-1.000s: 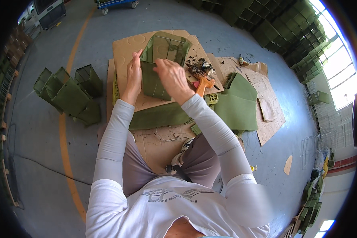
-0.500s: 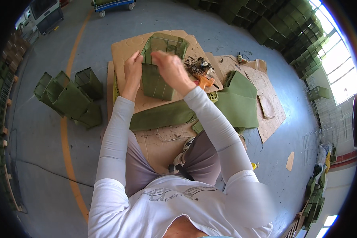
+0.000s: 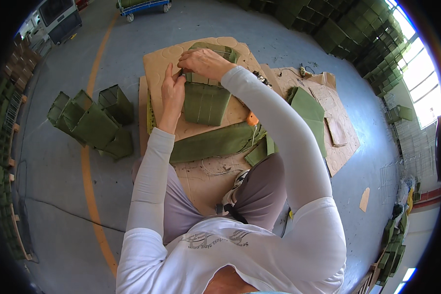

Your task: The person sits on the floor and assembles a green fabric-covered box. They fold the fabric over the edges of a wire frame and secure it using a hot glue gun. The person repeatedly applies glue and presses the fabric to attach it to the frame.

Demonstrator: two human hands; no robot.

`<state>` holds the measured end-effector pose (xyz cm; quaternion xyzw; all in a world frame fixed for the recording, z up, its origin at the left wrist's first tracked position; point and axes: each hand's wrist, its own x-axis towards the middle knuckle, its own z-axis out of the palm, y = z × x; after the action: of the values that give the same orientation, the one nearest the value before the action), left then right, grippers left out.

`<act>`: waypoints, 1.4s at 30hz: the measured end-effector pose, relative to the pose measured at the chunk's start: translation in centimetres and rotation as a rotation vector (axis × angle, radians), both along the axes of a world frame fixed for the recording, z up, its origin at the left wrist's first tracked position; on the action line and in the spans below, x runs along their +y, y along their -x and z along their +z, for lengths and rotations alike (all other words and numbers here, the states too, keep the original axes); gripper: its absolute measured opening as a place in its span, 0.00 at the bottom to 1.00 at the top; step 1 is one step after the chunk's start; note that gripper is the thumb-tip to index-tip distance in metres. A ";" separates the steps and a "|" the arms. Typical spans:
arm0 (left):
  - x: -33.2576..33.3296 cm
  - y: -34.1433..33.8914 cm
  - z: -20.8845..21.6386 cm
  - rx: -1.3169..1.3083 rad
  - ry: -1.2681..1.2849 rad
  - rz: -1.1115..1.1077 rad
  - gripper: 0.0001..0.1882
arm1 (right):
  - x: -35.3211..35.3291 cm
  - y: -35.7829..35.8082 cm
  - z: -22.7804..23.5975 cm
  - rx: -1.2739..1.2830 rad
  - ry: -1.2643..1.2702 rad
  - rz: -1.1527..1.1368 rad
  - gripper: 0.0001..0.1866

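A green fabric box (image 3: 206, 104) with a wire frame lies on the cardboard in front of me, its open end away from me. My left hand (image 3: 170, 95) is at the box's left rim, thumb and fingers closed on the edge. From the right, my right hand (image 3: 206, 63) reaches over the open end, fingertips pinched together close to the left fingertips. A small dark bit shows between the two hands, too small to name. Partly hidden under my right forearm are an orange-handled tool (image 3: 252, 118) and a pile of small dark and shiny pieces (image 3: 262, 78).
A rolled green fabric piece (image 3: 210, 143) lies nearer me, with flat green sheets (image 3: 306, 115) to the right. Several finished-looking green boxes (image 3: 95, 120) stand on the floor at left. Stacked green boxes (image 3: 338, 29) line the back right. A blue cart (image 3: 144, 7) stands far off.
My right hand has moved left and away from me, to the left fingertips at the rim. The right forearm now covers most of the dark pile and the orange-handled tool.
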<state>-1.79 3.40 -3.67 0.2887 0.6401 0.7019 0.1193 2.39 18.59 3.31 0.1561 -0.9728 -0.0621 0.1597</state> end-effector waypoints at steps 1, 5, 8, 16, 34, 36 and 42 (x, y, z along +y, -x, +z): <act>0.0 0.3 -0.1 0.020 0.010 0.008 0.34 | 0.2 0.1 0.0 0.016 -0.016 0.013 0.07; 1.2 1.6 -0.2 0.170 0.061 -0.031 0.32 | 1.5 0.1 0.7 0.074 -0.175 0.005 0.08; 2.3 4.6 -0.6 0.181 0.003 -0.124 0.33 | 2.8 0.1 1.3 0.074 -0.230 -0.053 0.09; 3.7 0.3 -0.9 0.128 0.136 -0.075 0.34 | 6.4 -3.3 1.9 0.003 0.003 -0.377 0.14; 1.4 -0.6 5.1 0.946 0.342 -0.128 0.21 | 1.8 -9.0 -2.0 0.353 0.406 -0.568 0.11; 1.3 -1.8 5.4 0.979 0.371 -0.104 0.19 | 1.7 -9.5 -2.8 0.376 0.419 -0.618 0.11; 1.6 -3.1 4.6 1.088 0.359 -0.050 0.15 | 0.7 -11.4 -3.2 0.349 0.533 -0.678 0.16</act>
<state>1.31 5.02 0.89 0.5988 0.7115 0.3293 -0.1635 13.76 19.34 0.14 -0.2302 -0.9094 0.1160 0.3265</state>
